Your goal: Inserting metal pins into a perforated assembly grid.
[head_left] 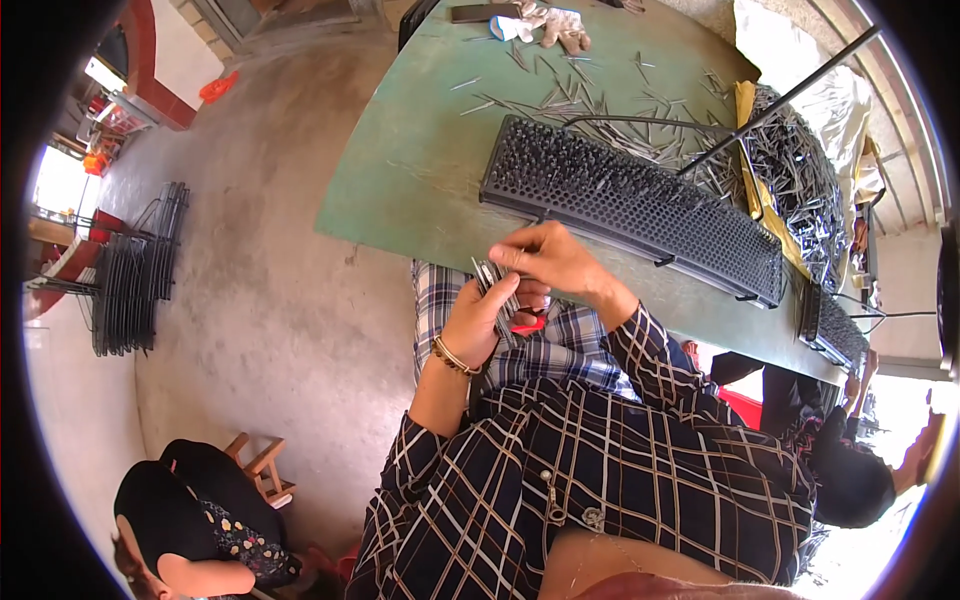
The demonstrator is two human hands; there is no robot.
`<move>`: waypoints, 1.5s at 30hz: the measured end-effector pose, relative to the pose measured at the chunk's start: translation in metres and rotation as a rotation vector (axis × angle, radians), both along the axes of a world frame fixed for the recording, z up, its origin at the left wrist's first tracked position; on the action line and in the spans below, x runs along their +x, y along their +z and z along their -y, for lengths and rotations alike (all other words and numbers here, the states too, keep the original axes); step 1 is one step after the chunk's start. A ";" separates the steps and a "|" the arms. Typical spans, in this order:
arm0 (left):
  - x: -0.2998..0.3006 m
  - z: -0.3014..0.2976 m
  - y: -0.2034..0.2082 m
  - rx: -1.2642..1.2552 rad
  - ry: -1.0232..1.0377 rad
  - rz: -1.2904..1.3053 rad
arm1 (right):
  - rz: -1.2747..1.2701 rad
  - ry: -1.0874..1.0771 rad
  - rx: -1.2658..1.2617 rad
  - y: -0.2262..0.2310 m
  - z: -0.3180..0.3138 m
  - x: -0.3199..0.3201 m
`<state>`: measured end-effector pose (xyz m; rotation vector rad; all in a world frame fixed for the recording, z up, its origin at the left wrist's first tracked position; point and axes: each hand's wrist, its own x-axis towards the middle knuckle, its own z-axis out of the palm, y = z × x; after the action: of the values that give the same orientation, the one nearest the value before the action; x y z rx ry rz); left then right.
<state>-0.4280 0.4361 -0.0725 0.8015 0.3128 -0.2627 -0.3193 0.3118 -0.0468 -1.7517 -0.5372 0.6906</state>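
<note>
A bundle of thin grey metal rods [506, 322] is clasped in my left hand [468, 328], close above my lap. My right hand [560, 262] is closed in a pinch at the upper end of the bundle; its fingertips touch the rods, and how many they grip is hidden. Just beyond my hands, at the table's near edge, lies a long black perforated rack [650, 220]. Many slim rods stand upright in its holes, most densely toward the far left; the near right part shows bare holes.
Loose rods [590, 100] lie scattered over the green table [390, 150] behind the rack. A large heap of rods [800, 170] fills a yellow-edged sack at right. Work gloves [560, 28] lie at the far edge. A second rack [835, 330] and other people are nearby.
</note>
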 end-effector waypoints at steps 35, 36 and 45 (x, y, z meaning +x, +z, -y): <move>0.043 0.018 -0.021 0.024 0.124 -0.120 | 0.276 -0.495 0.202 -0.012 0.007 0.066; 0.043 0.020 -0.024 0.002 0.110 -0.124 | 0.310 -0.509 0.163 -0.018 0.009 0.069; 0.041 0.017 -0.021 -0.015 0.105 -0.136 | 0.804 -0.364 -0.061 -0.013 0.006 0.067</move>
<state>-0.3865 0.4192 -0.0932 0.7513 0.4788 -0.2209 -0.2522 0.3056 -0.0598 -2.0853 -0.7020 -0.2862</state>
